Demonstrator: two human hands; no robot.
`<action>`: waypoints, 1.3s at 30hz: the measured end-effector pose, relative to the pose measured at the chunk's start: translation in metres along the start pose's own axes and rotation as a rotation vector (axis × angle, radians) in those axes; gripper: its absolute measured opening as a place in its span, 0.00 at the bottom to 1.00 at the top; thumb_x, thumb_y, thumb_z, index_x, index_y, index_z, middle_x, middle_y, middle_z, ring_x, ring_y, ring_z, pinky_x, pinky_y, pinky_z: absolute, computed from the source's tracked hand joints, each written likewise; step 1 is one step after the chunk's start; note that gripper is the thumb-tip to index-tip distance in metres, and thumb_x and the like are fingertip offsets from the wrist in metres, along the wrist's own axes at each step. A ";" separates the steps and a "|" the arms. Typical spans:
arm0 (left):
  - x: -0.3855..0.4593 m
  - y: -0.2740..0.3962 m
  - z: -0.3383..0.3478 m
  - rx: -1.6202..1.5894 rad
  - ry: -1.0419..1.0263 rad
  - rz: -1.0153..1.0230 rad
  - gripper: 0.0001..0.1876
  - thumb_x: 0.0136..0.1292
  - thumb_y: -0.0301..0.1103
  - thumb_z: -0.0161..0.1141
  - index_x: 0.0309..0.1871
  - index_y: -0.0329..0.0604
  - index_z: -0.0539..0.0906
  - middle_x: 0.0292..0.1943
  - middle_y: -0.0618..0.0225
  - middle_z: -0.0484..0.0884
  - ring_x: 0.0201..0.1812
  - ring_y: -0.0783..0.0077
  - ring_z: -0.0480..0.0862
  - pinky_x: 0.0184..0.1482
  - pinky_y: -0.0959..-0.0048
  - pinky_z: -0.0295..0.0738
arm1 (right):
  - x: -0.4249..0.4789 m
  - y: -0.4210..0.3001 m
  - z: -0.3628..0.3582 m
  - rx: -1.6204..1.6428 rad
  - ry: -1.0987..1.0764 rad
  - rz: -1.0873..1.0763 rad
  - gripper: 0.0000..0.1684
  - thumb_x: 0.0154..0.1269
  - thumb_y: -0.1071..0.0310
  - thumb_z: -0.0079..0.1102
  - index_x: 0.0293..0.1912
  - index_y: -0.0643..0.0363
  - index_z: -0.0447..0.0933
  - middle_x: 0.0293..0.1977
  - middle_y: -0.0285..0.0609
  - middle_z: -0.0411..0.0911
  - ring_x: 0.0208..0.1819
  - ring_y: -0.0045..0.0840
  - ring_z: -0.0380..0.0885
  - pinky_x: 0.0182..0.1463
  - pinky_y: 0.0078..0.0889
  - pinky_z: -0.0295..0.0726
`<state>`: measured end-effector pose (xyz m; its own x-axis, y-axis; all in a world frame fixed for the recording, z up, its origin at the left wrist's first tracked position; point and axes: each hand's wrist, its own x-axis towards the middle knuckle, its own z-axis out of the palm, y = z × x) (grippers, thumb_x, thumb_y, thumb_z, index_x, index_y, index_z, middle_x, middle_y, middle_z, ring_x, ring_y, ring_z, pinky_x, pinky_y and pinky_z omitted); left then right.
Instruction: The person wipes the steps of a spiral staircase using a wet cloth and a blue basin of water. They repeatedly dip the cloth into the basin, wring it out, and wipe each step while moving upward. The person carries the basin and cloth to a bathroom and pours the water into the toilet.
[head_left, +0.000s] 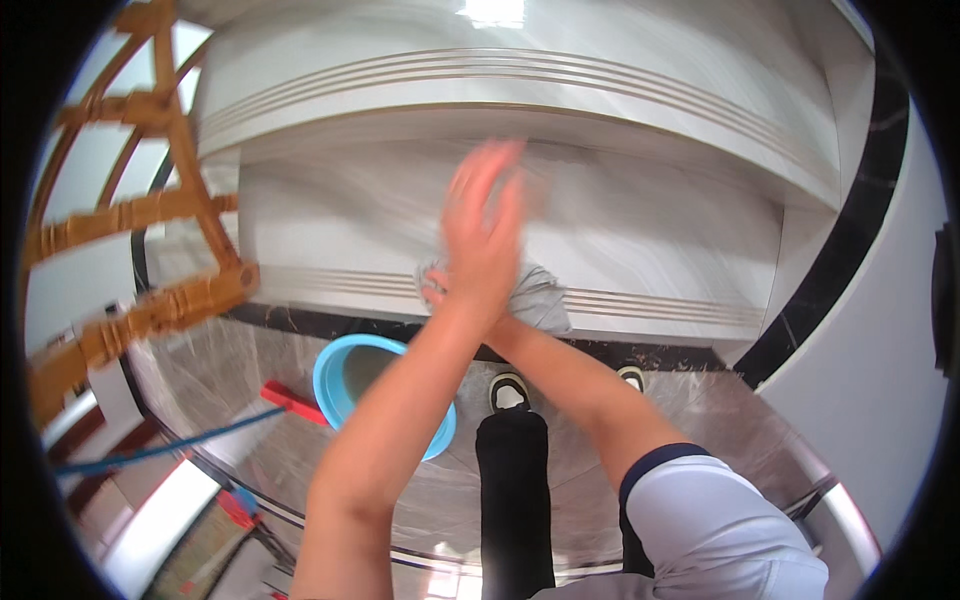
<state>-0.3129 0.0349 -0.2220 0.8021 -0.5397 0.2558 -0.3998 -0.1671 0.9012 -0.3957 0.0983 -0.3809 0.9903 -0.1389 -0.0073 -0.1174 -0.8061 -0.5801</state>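
My left hand (484, 214) is raised over the lower stair tread (660, 232), blurred, its fingers apart and no object visible in it. Beneath its wrist passes my right forearm, so the two arms cross. A crumpled grey cloth (541, 300) lies over the grooved front edge of that tread. On the cloth is my right hand (436, 289), mostly hidden behind the left wrist; only some fingers show, curled against the fabric at its left side.
A light-blue plastic basin (330, 375) stands on the tiled floor (585, 480), partly behind my left forearm. Beside it lies a red head (296, 403) on a blue handle (172, 442). A wooden banister (172, 296) borders the left, a white wall (862, 360) the right. Another step (525, 67) rises ahead.
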 end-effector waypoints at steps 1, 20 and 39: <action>-0.051 -0.010 -0.043 0.107 0.035 -0.169 0.13 0.63 0.26 0.52 0.50 0.34 0.77 0.51 0.59 0.78 0.54 0.68 0.75 0.56 0.72 0.67 | -0.006 -0.010 0.006 0.017 -0.079 -0.031 0.21 0.52 0.71 0.54 0.47 0.43 0.75 0.50 0.34 0.70 0.56 0.34 0.64 0.53 0.39 0.68; -0.613 0.074 -0.171 -0.231 1.271 -1.750 0.09 0.56 0.25 0.48 0.39 0.40 0.77 0.24 0.66 0.78 0.25 0.74 0.78 0.25 0.77 0.74 | -0.031 0.096 -0.045 -0.656 0.372 0.904 0.36 0.61 0.45 0.47 0.63 0.53 0.61 0.66 0.48 0.53 0.65 0.44 0.53 0.61 0.51 0.59; -0.641 0.081 -0.152 -0.630 1.147 -1.955 0.09 0.61 0.30 0.50 0.41 0.41 0.78 0.23 0.67 0.79 0.25 0.74 0.79 0.25 0.77 0.74 | 0.095 -0.094 0.067 -0.339 0.192 -0.006 0.17 0.47 0.75 0.54 0.41 0.55 0.69 0.47 0.47 0.68 0.52 0.43 0.64 0.56 0.44 0.65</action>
<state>-0.7919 0.4928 -0.2593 -0.1570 0.4222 -0.8928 0.8049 0.5785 0.1320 -0.2855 0.1995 -0.3821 0.9627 -0.2128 0.1671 -0.1612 -0.9471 -0.2775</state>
